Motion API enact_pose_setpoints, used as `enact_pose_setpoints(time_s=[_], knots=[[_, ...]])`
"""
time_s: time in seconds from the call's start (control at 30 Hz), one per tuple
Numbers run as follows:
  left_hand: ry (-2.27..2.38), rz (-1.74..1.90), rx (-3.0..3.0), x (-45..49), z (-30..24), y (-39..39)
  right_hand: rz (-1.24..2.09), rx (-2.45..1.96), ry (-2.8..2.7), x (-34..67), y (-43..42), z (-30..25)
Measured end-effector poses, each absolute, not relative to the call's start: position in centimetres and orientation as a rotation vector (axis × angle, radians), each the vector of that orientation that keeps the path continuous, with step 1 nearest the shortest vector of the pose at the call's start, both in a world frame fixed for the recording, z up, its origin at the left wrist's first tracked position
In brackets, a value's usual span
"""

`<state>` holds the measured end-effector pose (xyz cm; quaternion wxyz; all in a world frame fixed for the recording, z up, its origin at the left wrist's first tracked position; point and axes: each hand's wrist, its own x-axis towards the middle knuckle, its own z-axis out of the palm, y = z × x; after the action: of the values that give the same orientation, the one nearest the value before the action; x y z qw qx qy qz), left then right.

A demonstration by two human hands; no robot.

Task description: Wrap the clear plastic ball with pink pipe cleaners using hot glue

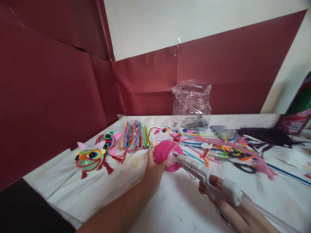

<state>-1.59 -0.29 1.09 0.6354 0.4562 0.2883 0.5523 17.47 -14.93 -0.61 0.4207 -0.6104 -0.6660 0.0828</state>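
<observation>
My left hand (155, 161) is closed around a round ball (166, 152) wrapped in bright pink pipe cleaner, with a pale bare patch on the side facing right. A loose length of pink pipe cleaner (218, 141) trails from the ball toward the right. In my right hand (225, 204) is a white hot glue gun (201, 168), its fingers wrapped round the handle. The gun's nozzle points at the pale patch, at or very near its surface; I cannot tell whether it touches. A clear glue stick (272, 216) sticks out of the gun's back.
Two colourful lion-head crafts (89, 158) with red tassels stand at left. Behind them lies a bag of pipe cleaners (133, 136). Loose pipe cleaners, black-handled scissors (245, 167) and dark purple strands (269, 134) spread across the right. A clear plastic bag (191, 98) rests against the red backdrop.
</observation>
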Motion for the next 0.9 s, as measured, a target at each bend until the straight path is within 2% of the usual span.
enact_pose_setpoints(time_s=[0.7,0.9], knots=[[0.672,1.263,1.073,-1.6,1.4,-0.4,0.045,-1.552,-1.555,15.5,-14.9,2.4],[0.669,1.258,1.066,-1.5,1.3,-0.5,0.132,-1.566,-1.617,15.7,-15.0,2.2]])
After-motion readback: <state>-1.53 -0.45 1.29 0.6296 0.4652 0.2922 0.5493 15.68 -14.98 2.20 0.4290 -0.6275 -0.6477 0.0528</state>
